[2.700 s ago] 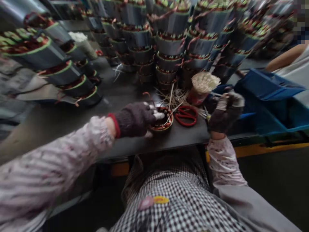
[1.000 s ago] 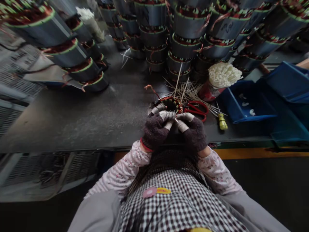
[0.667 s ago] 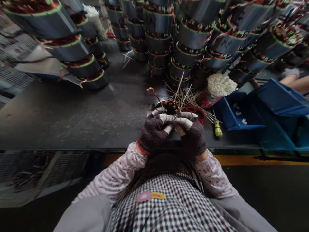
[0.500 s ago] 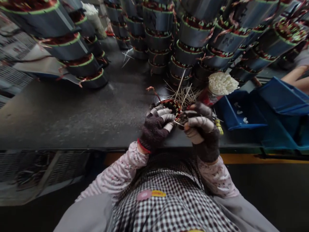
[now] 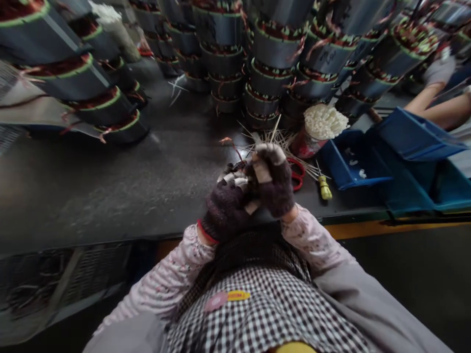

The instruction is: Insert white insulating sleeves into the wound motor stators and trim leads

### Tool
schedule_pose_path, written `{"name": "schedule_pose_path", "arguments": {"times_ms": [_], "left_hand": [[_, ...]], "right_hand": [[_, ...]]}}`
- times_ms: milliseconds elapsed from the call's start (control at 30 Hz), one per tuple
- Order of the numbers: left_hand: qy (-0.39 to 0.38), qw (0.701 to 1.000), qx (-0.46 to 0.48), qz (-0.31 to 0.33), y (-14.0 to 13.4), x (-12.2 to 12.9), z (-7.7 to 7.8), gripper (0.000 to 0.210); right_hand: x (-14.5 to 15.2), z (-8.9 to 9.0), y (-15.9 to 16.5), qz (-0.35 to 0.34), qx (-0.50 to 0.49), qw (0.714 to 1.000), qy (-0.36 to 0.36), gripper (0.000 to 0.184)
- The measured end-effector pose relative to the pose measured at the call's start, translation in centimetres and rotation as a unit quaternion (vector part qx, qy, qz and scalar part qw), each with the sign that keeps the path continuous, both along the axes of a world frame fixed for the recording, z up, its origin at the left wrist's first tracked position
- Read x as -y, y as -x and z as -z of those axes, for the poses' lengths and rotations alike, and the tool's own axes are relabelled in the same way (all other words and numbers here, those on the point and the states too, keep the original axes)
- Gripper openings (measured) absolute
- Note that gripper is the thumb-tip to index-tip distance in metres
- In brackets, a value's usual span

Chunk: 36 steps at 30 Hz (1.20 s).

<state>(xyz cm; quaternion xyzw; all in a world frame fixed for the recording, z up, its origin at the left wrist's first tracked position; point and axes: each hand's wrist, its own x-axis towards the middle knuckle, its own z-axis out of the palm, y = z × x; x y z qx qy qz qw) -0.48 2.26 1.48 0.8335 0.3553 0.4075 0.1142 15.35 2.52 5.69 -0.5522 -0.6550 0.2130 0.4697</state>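
Both my hands wear dark knit gloves with pale tape wrapped round the fingers. My left hand (image 5: 228,203) is closed on the near left side of a wound motor stator (image 5: 241,165), mostly hidden under the hands. A copper lead (image 5: 233,143) sticks up from its far side. My right hand (image 5: 274,184) is over the stator's right side with its fingers curled; what they hold is hidden. Thin pale sticks (image 5: 277,138) lie scattered just beyond. Right of my right hand are red-handled scissors (image 5: 299,172) and a yellow-handled pointed tool (image 5: 324,188).
Tall stacks of stators (image 5: 224,63) line the back, with another stack (image 5: 117,128) at left. A can (image 5: 307,144) holds a bundle of white sticks (image 5: 326,121). Blue bins (image 5: 362,166) stand at right, one with small white pieces. Another person's arms (image 5: 430,105) show beyond them.
My right hand has moved in over the stator, toward my left hand, uncovering the scissors and the yellow-handled tool. The thin white stick at its fingers is out of sight. The view has shifted slightly.
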Motion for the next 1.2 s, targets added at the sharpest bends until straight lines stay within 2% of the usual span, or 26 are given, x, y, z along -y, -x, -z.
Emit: {"name": "schedule_pose_path", "arguments": {"times_ms": [67,100,133,167,200,267,300,333,467,567,633,700,800,833,867,933,1000,1033,1067,1133,1200], "left_hand": [[0.037,0.999,0.003,-0.027,0.1,0.1,-0.6,0.024],[0.053,0.998,0.006,-0.032,0.1,0.1,-0.8,0.021],[0.066,0.997,0.007,-0.031,0.1,0.0,-1.0,0.018],[0.076,0.997,0.004,-0.026,0.0,-0.2,-1.0,0.016],[0.081,0.996,-0.001,-0.023,-0.1,-0.3,-1.0,0.015],[0.088,0.996,-0.003,-0.026,-0.2,-0.5,-0.8,0.015],[0.091,0.995,-0.004,-0.026,-0.1,-0.5,-0.6,0.014],[0.089,0.996,0.000,-0.024,0.1,-0.4,-0.3,0.015],[0.037,0.998,0.043,-0.016,2.0,0.2,1.1,0.039],[0.013,0.999,0.038,-0.019,3.1,0.4,2.2,0.045],[0.011,0.999,0.014,-0.038,3.2,0.3,2.7,0.046],[0.013,0.998,-0.002,-0.058,2.9,0.0,3.1,0.050],[0.008,0.998,0.003,-0.060,2.6,-0.1,3.5,0.056],[0.003,0.998,0.010,-0.055,2.6,-0.1,3.6,0.055],[-0.003,0.998,0.018,-0.052,2.6,-0.1,3.8,0.054],[-0.014,0.998,0.033,-0.051,2.7,0.1,4.0,0.052],[-0.016,0.997,0.041,-0.058,2.8,0.2,4.3,0.053],[-0.015,0.997,0.043,-0.062,2.8,0.2,4.4,0.053],[-0.014,0.997,0.046,-0.064,2.8,0.2,4.5,0.055],[-0.011,0.997,0.049,-0.067,2.8,0.1,4.6,0.058],[-0.011,0.997,0.043,-0.062,2.9,0.0,4.6,0.061]], "right_hand": [[0.4,0.3,-3.2,0.021,0.009,0.998,-0.056,0.037],[0.8,0.3,-5.1,0.053,0.035,0.996,-0.057,0.038],[1.0,0.2,-7.1,0.090,0.088,0.992,-0.034,0.037],[1.1,0.0,-8.7,0.096,0.179,0.979,0.025,0.035],[0.9,-0.2,-10.0,0.078,0.276,0.954,0.090,0.037],[0.0,-0.3,-11.2,0.011,0.420,0.886,0.195,0.041],[-0.6,-0.2,-11.2,-0.018,0.455,0.863,0.218,0.041],[-1.1,-0.1,-11.0,-0.032,0.468,0.854,0.225,0.039],[-1.4,-0.5,-10.8,-0.012,0.455,0.868,0.198,0.029],[1.3,-1.1,-12.2,-0.020,0.432,0.883,0.183,0.028],[3.5,-1.5,-13.0,-0.061,0.401,0.896,0.179,0.030],[5.1,-2.0,-13.2,-0.086,0.395,0.898,0.174,0.040],[5.8,-2.4,-12.8,-0.065,0.449,0.875,0.170,0.063],[5.7,-2.4,-12.7,-0.067,0.454,0.871,0.175,0.065],[5.4,-2.4,-12.8,-0.085,0.435,0.876,0.189,0.061],[4.8,-2.1,-13.2,-0.163,0.328,0.899,0.239,0.050],[4.1,-1.8,-13.7,-0.231,0.204,0.909,0.280,0.050],[3.7,-1.6,-13.7,-0.241,0.175,0.910,0.287,0.052],[3.3,-1.4,-13.6,-0.228,0.184,0.914,0.283,0.054],[2.2,-1.2,-12.9,-0.149,0.294,0.912,0.246,0.057],[1.1,-1.2,-11.8,-0.072,0.420,0.881,0.208,0.062]]}}
